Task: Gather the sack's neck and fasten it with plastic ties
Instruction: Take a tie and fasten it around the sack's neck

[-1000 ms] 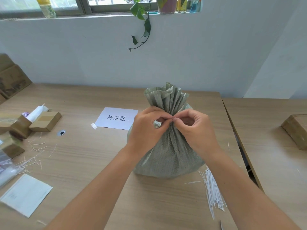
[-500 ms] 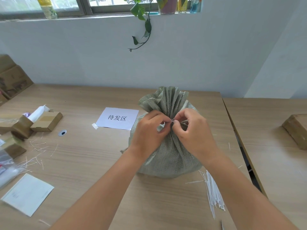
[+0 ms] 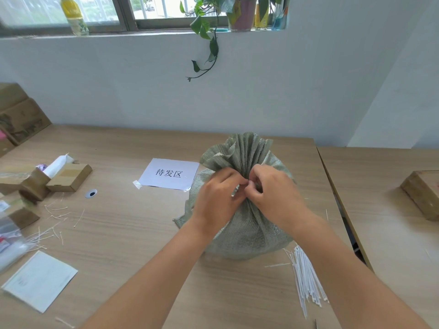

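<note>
A grey-green woven sack [image 3: 247,229] stands upright on the wooden table, its neck gathered into pleats that fan out above my hands. My left hand [image 3: 218,198] and my right hand [image 3: 273,195] meet at the front of the neck, fingertips pinched together there. The tie around the neck is hidden under my fingers. A bundle of white plastic ties [image 3: 306,279] lies on the table to the right of the sack's base.
A white paper label [image 3: 169,174] is taped behind and left of the sack. Cardboard boxes [image 3: 69,176], cut tie ends [image 3: 54,217], a plastic bag and a white sheet [image 3: 40,280] sit at the left. A second table holds a box [image 3: 422,193] at the right.
The sack's fanned top has tipped from right-leaning toward upright, and my fingertips have closed tighter at the neck. The short tie end seen between my fingers half a second ago is now covered.
</note>
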